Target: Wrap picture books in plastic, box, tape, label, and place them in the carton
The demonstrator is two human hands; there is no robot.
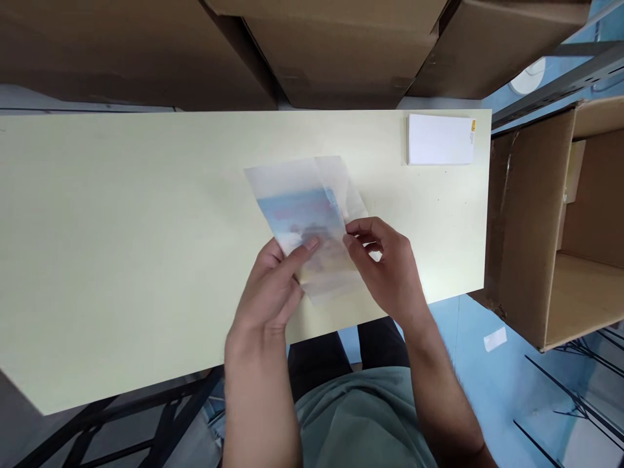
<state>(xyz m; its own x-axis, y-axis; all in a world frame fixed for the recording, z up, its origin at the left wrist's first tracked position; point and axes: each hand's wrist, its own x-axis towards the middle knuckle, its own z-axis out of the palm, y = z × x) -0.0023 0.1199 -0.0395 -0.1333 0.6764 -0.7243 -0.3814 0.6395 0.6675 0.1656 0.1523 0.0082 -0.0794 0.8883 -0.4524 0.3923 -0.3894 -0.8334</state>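
A translucent, frosted plastic bag point(285, 178) is held above the table's front half. Through its film shows a printed card or booklet point(299, 211) with a blue upper part and a pale yellow lower part; its print is too blurred to read. My left hand point(275, 283) grips the bag from the lower left, thumb on top and fingers underneath. At the right edge, my right hand point(383, 260) pinches the film between thumb and forefinger. A loose fold of the bag point(353, 198) sticks out above the right fingertips.
The pale table point(121, 247) carries a stack of white cards or labels point(439, 140) at its back right corner. Large cardboard boxes point(336, 58) line the back edge. An open cardboard box point(526, 227) stands beyond the right edge, near a metal rack post point(560, 81).
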